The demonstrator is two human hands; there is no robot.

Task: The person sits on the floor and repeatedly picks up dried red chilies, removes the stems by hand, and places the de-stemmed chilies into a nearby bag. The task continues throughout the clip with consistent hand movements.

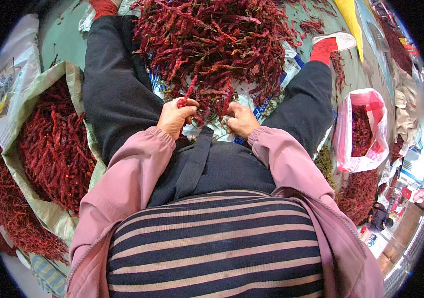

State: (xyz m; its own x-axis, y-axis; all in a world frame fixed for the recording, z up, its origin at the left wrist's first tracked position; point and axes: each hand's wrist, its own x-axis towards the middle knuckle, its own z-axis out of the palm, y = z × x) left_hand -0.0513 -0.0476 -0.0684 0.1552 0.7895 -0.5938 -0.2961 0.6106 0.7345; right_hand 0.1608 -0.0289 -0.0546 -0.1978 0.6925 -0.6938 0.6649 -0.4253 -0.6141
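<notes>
A big heap of dried red chili peppers (217, 44) lies between my outstretched legs, its near edge reaching my hands. My left hand (175, 118) is closed at that edge, with a wrinkled dried chili pepper (188, 94) pinched between thumb and fingers. Across a small gap, my right hand (242, 120) is also closed, thumb against fingers, right beside the chilies. What it grips, if anything, is too small or hidden to tell. Beneath the near chilies, parts of a printed white and blue sheet (261, 107) show.
At my left stands an open pale green woven sack (11, 161) full of dried chilies, with more chilies (21, 218) spilling beside it. A pink and white bag (342, 129) holding chilies is at my right. Another person (380, 217) appears far off at the lower right.
</notes>
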